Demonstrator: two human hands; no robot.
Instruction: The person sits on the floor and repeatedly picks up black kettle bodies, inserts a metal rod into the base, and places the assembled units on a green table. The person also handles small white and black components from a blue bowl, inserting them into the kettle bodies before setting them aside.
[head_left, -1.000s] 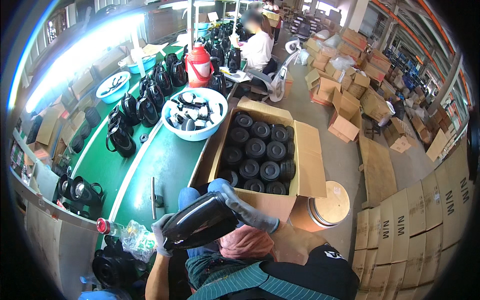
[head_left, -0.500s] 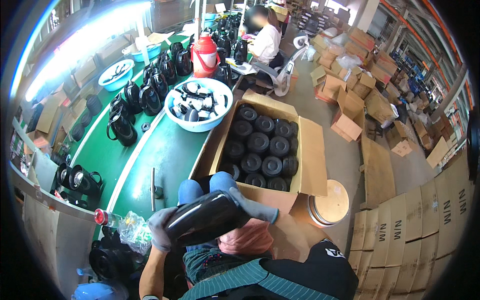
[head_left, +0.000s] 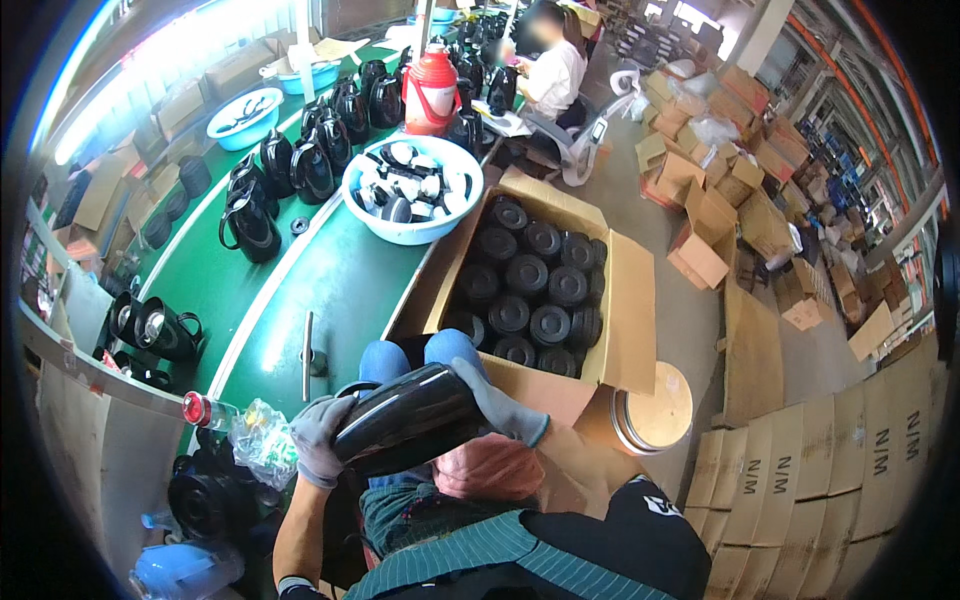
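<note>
A glossy black thermos jug (head_left: 410, 418) lies tilted across my lap, its right end higher than its left. My left hand (head_left: 322, 438), in a grey glove, is wrapped round the jug's left end, by what looks like the handle. At the other end my right hand (head_left: 500, 402), gloved too, grips the jug from above and the side; its fingertips are partly hidden behind it. A reddish cloth (head_left: 488, 466) rests on my lap under the jug. Just beyond my knees, an open carton (head_left: 628, 330) holds many round black parts (head_left: 550, 325).
On the green table (head_left: 345, 285) stand black jugs (head_left: 252, 228), a blue basin (head_left: 405, 232) of black and white parts, a red and white thermos (head_left: 430, 95) and a metal bar (head_left: 307, 355). A round drum (head_left: 658, 408) and stacked cartons (head_left: 800, 480) are right. A co-worker (head_left: 555, 75) sits farther off.
The jug has turned slightly in my hands, its right end now raised more. My right hand has moved a little up and left with it; the view has shifted slightly.
</note>
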